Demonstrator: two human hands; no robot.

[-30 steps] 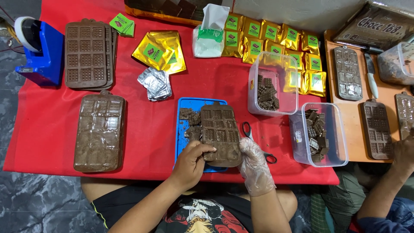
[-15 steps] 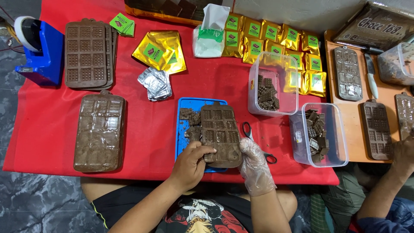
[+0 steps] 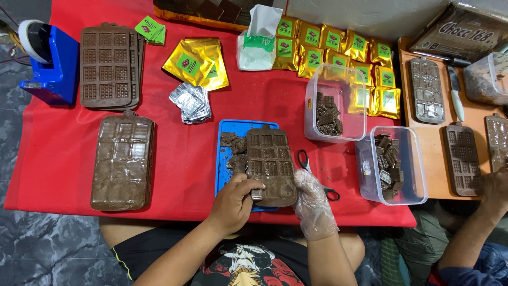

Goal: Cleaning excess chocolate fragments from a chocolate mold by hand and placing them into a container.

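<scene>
My bare left hand (image 3: 235, 200) grips the near left corner of a brown chocolate mould (image 3: 271, 161). My right hand (image 3: 312, 198), in a clear plastic glove, holds the mould's near right edge. The mould lies over a blue tray (image 3: 226, 175) on the red tablecloth (image 3: 180, 153). Loose chocolate pieces (image 3: 233, 151) sit on the tray to the mould's left.
Two clear tubs (image 3: 334, 103) (image 3: 392, 165) of chocolate pieces stand to the right, black scissors (image 3: 307, 164) between tray and tubs. Filled mould (image 3: 123, 161) and stacked moulds (image 3: 108, 66) left; silver wrappers (image 3: 191, 101), gold pouches (image 3: 338, 53) behind. Blue tape dispenser (image 3: 45, 61) far left. Another person's hand (image 3: 495, 190) at right.
</scene>
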